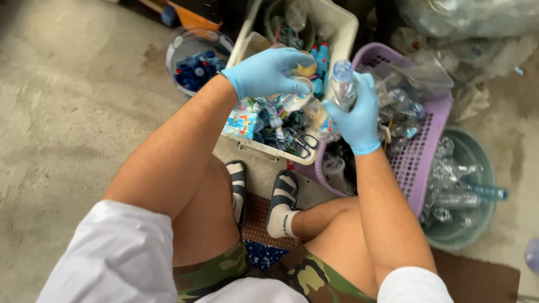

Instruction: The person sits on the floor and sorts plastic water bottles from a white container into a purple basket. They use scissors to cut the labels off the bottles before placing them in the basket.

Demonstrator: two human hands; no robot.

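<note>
My right hand (356, 115), in a blue glove, grips a clear plastic bottle (341, 84) held upright, its open neck at the top. My left hand (268, 72), also in a blue glove, pinches a peeled plastic label (296, 100) just left of the bottle. Both hands hover above a white crate (340, 23) that holds torn colourful labels (264, 120) and a pair of scissors (306, 145).
A purple perforated basket (424, 148) with clear bottles sits to the right, and a green tub (470, 224) of bottles beyond it. A round bowl of blue caps (195, 68) stands at the upper left. My sandalled feet (264, 196) rest on concrete below the crate.
</note>
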